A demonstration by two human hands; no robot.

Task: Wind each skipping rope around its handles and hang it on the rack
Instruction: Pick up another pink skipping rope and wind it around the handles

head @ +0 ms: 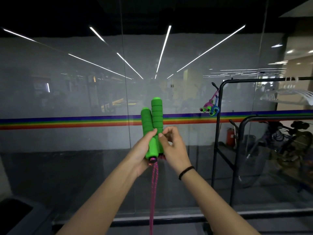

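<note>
Step (judged): start of winding; green foam handles [152, 119] paired upright, no turns of cord on them yet.
Task item, position: up in mid-air between both hands, in front of the glass wall [67, 90], well left of the rack [218, 133].
Left hand [144, 150]: wrapped round the lower ends of both handles, thumb laid across the front.
Right hand [172, 146]: thumb and curled fingers nipping the lower part of the taller handle; black band on the wrist.
Handles: bright green foam cylinders, rounded tips, ringed ribs above, smoother below, dark caps at the base; tips uneven, one higher.
Rope [154, 184]: pink braided cord, two strands hanging straight from the handle bases, out of frame at the bottom.
Rack: black metal tube, rounded corners; side hook [215, 85] carrying two wound ropes [210, 107], one pink, one blue.
Next move (judged): left grip kept firm on the pair, right hand freed to catch the hanging cord and lay snug turns round both handles.
Handling note (judged): foam likely grippy and compressible; braid likely to hold under light tension.
</note>
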